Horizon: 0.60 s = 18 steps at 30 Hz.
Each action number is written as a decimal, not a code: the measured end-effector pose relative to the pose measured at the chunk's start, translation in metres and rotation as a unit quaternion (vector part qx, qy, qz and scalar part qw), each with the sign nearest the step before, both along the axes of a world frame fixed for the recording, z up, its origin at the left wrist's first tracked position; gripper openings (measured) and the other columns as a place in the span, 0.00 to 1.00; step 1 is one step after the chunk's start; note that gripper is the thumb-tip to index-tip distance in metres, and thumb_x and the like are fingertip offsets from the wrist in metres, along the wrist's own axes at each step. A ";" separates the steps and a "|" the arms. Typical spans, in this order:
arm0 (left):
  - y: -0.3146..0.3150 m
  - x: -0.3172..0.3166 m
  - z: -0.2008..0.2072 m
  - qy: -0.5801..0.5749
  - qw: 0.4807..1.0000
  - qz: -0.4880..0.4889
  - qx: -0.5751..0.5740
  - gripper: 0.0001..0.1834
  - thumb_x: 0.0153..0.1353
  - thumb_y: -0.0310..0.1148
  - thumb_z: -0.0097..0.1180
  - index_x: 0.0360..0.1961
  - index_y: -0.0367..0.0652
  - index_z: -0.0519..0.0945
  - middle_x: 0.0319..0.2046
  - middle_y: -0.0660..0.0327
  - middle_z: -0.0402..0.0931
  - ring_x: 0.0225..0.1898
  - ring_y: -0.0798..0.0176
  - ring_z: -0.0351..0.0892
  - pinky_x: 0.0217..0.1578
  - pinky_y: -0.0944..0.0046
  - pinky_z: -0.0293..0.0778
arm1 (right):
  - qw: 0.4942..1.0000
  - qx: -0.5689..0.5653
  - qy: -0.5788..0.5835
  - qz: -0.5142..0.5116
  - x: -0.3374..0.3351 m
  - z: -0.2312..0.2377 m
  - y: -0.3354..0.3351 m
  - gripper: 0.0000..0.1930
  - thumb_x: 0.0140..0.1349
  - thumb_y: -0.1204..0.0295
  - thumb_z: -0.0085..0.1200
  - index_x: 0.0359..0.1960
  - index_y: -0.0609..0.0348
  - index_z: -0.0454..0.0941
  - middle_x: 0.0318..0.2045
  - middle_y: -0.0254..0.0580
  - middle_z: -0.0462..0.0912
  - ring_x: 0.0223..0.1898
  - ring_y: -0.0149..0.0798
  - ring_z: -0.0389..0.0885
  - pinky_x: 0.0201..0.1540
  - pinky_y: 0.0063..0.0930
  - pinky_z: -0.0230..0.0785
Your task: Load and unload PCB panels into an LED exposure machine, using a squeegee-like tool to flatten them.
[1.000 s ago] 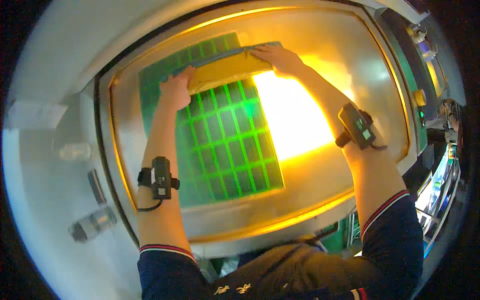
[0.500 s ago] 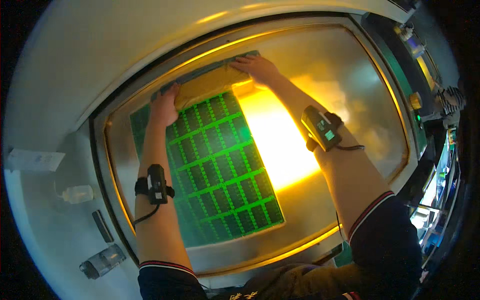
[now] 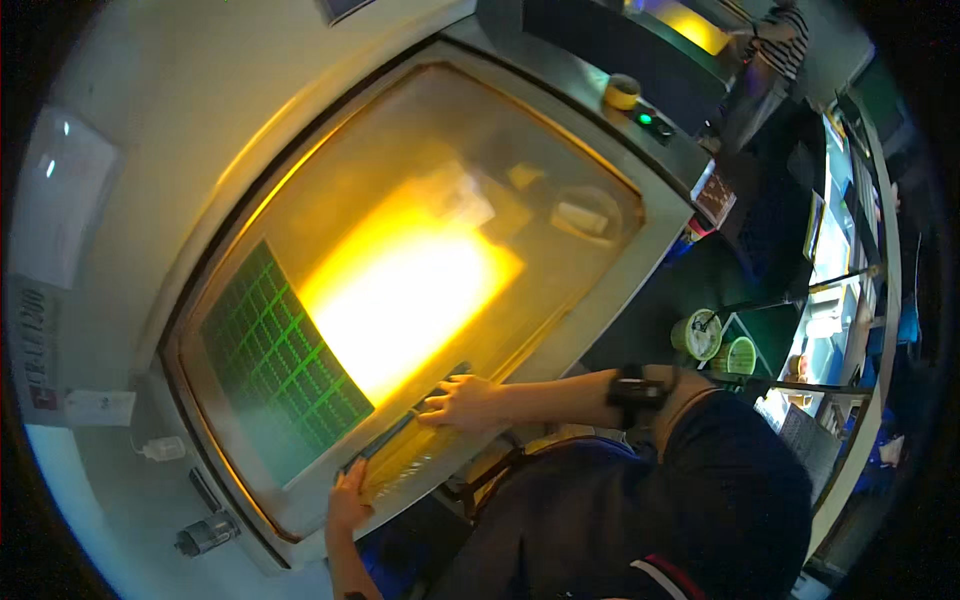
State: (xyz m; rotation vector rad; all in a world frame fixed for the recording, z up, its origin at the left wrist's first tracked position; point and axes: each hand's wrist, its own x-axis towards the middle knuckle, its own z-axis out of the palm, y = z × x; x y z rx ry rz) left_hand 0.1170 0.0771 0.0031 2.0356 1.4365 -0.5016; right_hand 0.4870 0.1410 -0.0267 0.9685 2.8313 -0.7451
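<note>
Head view: when handling the long, dark-edged bar with a glossy yellow covering (image 3: 398,440), keep both ends level and press evenly.
Bar position: slanting along the near side of the pale, metal-framed desk (image 3: 650,240), just beside a corner of the dark green gridded sheet (image 3: 285,350).
Left hand (image 3: 348,498): closed around the bar's left end.
Right hand (image 3: 462,402): curled over the bar farther along with slightly spread fingers; cannot tell the thumb's place.
Sheet: lying flat, untouched; avoid catching its corner.

Pale framed table (image 3: 655,228) w/ green gridded sheet (image 3: 285,365), prob. yellow-blue bar (image 3: 405,460) too.
</note>
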 end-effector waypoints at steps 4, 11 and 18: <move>0.022 0.039 0.004 0.025 0.995 0.093 -0.029 0.48 0.41 0.24 0.62 0.69 0.53 0.63 0.61 0.52 0.71 0.61 0.47 0.70 0.60 0.57 0.68 | 0.943 -0.235 0.214 -0.098 0.067 -0.088 0.054 0.27 0.60 0.54 0.56 0.63 0.40 0.72 0.61 0.44 0.74 0.61 0.50 0.71 0.63 0.46 0.62; 0.029 0.107 0.007 -0.034 0.981 0.182 -0.062 0.51 0.39 0.18 0.63 0.70 0.52 0.62 0.62 0.52 0.70 0.63 0.49 0.69 0.60 0.56 0.68 | 0.645 0.201 -0.149 -0.722 0.508 -0.019 0.111 0.48 0.45 0.47 0.67 0.67 0.53 0.61 0.66 0.53 0.64 0.67 0.51 0.62 0.65 0.45 0.59; 0.031 0.113 0.008 -0.035 0.989 0.142 -0.036 0.46 0.45 0.19 0.57 0.69 0.56 0.62 0.64 0.49 0.67 0.63 0.47 0.68 0.61 0.56 0.66 | 0.685 0.275 -0.031 -0.674 0.582 -0.054 0.092 0.46 0.51 0.47 0.64 0.68 0.55 0.61 0.65 0.52 0.66 0.66 0.53 0.64 0.66 0.46 0.55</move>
